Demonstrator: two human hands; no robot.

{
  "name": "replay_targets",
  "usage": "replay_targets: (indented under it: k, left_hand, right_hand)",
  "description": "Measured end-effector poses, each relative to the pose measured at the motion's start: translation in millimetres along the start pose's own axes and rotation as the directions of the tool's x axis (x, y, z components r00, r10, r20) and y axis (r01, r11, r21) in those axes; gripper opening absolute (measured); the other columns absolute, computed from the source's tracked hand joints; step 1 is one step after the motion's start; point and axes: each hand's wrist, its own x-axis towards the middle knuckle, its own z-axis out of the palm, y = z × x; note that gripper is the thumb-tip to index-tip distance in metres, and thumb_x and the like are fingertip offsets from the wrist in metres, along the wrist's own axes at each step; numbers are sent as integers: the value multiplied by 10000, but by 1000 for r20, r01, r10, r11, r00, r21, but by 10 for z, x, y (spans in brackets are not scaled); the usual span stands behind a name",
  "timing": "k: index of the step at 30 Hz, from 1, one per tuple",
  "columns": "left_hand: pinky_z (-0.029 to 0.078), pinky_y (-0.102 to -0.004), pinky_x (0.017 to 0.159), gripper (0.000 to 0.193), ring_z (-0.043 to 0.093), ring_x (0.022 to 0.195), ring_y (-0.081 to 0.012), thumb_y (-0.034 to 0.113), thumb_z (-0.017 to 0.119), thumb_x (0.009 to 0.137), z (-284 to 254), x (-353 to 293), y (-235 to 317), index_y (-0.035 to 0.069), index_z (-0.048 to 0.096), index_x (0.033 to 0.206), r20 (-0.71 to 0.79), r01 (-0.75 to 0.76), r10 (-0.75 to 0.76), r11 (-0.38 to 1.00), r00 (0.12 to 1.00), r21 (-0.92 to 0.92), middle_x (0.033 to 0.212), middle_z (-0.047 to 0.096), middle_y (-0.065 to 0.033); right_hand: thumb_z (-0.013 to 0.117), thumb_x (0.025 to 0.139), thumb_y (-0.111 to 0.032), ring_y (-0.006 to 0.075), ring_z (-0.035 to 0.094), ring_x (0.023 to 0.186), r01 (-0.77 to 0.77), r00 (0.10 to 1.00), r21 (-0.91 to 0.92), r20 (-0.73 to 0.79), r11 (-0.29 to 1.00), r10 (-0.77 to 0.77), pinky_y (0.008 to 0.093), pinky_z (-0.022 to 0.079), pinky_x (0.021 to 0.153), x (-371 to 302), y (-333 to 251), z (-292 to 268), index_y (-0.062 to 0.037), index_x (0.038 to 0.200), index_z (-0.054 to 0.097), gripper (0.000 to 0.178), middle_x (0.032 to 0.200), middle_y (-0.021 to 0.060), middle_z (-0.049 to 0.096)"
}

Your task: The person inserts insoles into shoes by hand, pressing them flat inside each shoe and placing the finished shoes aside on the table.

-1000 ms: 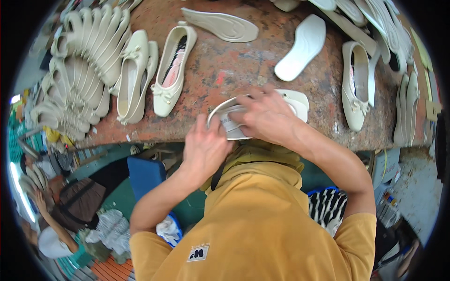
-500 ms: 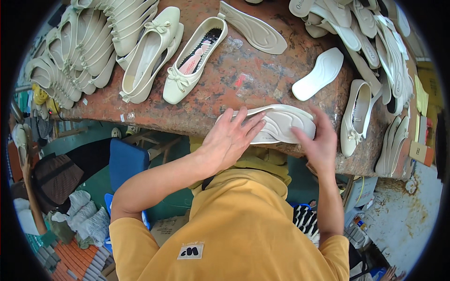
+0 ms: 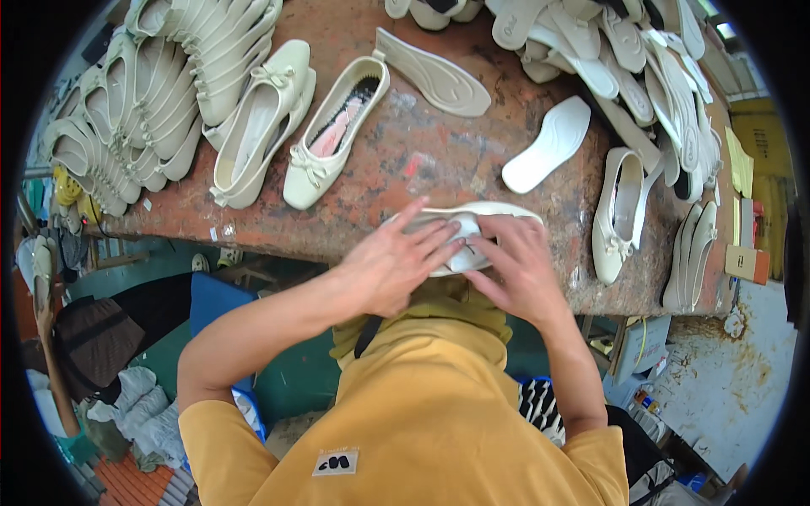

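Observation:
At the table's front edge lies a cream flat shoe [image 3: 498, 208], mostly hidden by my hands. My left hand [image 3: 392, 263] grips its left side, fingers stretched across the opening. My right hand [image 3: 516, 261] has its fingers curled inside, pinching a pale insole [image 3: 461, 260] that looks bent upward between both hands. Beyond them, a white insole [image 3: 548, 143] lies flat to the right and a beige insole [image 3: 434, 74] farther back. A cream bow shoe [image 3: 297, 179] with a pink and black inside stands to the left; another bow shoe [image 3: 607, 253] stands at right.
Rows of nested cream shoes [image 3: 152, 101] fill the table's left end, with a shoe pair [image 3: 261, 126] beside them. Piled insoles [image 3: 599, 51] cover the back right. Several stacked shoes [image 3: 690, 261] and a small box [image 3: 747, 264] stand at the right edge. A blue chair [image 3: 218, 299] is below left.
My right hand has moved left, from the shoe's right end into its middle. The insole, flat before, is now bent up between my fingers. The view has shifted slightly.

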Motion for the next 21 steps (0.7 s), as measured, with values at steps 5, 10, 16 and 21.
replay_targets:
  k: [5, 10, 16, 21]
  left_hand:
    - [155, -567, 1383, 1012, 447, 1588, -263, 508, 829, 845, -35, 401, 140, 67, 444, 1670, -27, -33, 36, 994, 999, 101, 1752, 406, -155]
    - [145, -561, 1391, 994, 418, 1604, -224, 545, 840, 846, -91, 40, -54, 121, 469, 1664, 84, -118, 119, 993, 989, -23, 1766, 402, -86]
    - [55, -563, 1400, 1029, 379, 1622, -184, 524, 752, 814, -4, 791, 84, 128, 411, 1701, 65, -93, 85, 988, 994, 126, 1765, 406, -39]
    - [37, -536, 1407, 1075, 267, 1685, -192, 563, 715, 840, 19, 444, 19, 115, 333, 1740, 36, -178, 175, 980, 984, 90, 1825, 305, -52]
  right_hand:
    - [1020, 630, -227, 433, 446, 1555, -263, 962, 181, -23, 948, 271, 547, 380, 1292, -244, 496, 127, -91, 1669, 437, 1199, 1676, 199, 477]
    - [1009, 612, -161, 423, 455, 1550, -252, 962, 230, -45, 940, 269, 511, 418, 1274, -281, 659, 254, -82, 1680, 431, 1217, 1693, 169, 477]
    - [1004, 641, -232, 432, 520, 1491, -217, 967, 226, -82, 950, 240, 613, 364, 1293, -291, 690, 293, -69, 1618, 507, 1108, 1619, 196, 538]
    - [986, 658, -246, 435, 525, 1482, -202, 967, 226, -107, 953, 231, 618, 356, 1295, -287, 677, 292, -65, 1596, 529, 1059, 1612, 191, 544]
